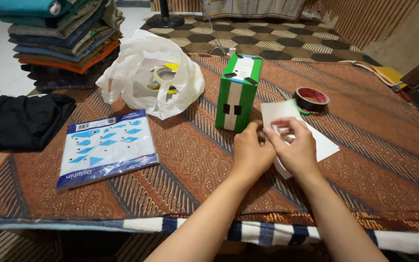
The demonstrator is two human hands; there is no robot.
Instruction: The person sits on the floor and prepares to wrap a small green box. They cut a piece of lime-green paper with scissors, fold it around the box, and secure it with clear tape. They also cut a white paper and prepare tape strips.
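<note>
Both hands, left hand and right hand, pinched closed on flat white paper sheet mid-worktop, just beside upright green-and-white cardboard box; likely risk: elbow nudge toppling box, paper creasing.

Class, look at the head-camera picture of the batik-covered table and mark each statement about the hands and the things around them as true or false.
1. Both hands, left hand and right hand, meet at the white paper sheet. True.
2. The green cardboard box with black squares lies flat. False: it stands upright.
3. The roll of black tape sits beyond the paper. True.
4. The white plastic bag is right of the box. False: it is to its left.
5. The blue plastic packet of paper is in the left hand. False: it lies untouched on the patterned brown cloth.
</note>
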